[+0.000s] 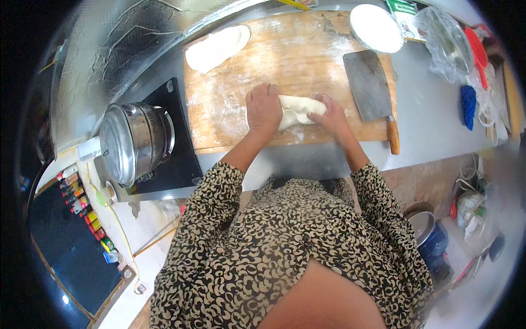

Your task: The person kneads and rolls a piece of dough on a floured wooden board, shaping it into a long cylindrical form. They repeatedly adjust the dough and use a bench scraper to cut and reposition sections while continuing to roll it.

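A thick piece of pale dough (296,110) lies near the front edge of a floured wooden board (296,66). My left hand (264,107) rests over the dough's left end, its fingers curled across the top. At the right end, my right hand (328,113) grips the dough between thumb and fingers. Folds show along its middle, while my left palm hides part of it. A second, flatter slab of dough (218,49) sits at the board's back left corner. To the right of my right hand lies a cleaver (367,86), its wooden handle overhanging the front edge.
A lidded metal steamer pot (131,142) stands on a black cooktop (181,164) at left. Behind the cleaver is a round white dish (377,28). Farther right are a clear plastic bag (444,45), a red plastic utensil (476,53) and a blue cloth (468,107).
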Demonstrator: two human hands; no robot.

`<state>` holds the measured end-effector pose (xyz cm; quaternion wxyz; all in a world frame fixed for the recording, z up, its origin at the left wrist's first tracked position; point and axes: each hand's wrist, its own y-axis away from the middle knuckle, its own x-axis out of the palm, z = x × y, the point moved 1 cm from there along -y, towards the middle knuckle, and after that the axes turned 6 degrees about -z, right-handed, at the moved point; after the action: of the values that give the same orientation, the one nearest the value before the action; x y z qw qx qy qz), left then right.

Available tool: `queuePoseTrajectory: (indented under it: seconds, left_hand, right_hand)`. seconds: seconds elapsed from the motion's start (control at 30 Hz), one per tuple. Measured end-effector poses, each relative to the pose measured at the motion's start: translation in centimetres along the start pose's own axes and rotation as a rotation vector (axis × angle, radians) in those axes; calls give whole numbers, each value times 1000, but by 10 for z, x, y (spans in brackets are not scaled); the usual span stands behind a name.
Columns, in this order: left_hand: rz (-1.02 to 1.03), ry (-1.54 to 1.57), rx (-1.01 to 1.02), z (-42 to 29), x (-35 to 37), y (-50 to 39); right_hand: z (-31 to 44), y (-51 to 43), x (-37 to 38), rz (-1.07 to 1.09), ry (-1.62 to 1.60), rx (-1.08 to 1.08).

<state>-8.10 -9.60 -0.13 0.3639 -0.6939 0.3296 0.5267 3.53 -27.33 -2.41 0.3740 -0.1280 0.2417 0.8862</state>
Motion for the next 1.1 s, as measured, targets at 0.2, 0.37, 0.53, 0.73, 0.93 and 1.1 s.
queuePoseTrajectory:
  seconds: [0.2,0.37,0.53,0.73,0.93,1.1]
  left_hand:
    - [-80,-38,117,4,10,-12]
    - [-106,60,162,8,15,-32]
    - [-164,161,128,6,25,-46]
    - [-158,995,-295,50,16,-57]
    - [-193,758,-140,80,7,0]
    - [-232,453,-105,71,22,0]
  right_hand:
    - [18,-2,4,-109,-72,-50]
    - [33,-6,5,-95,-262,-13]
    - [56,4,19,-159,-415,-4]
    - [83,4,50,-176,-239,-62]
    - [94,-20,116,-375,582,-625]
    - [108,-32,122,-274,762,-455]
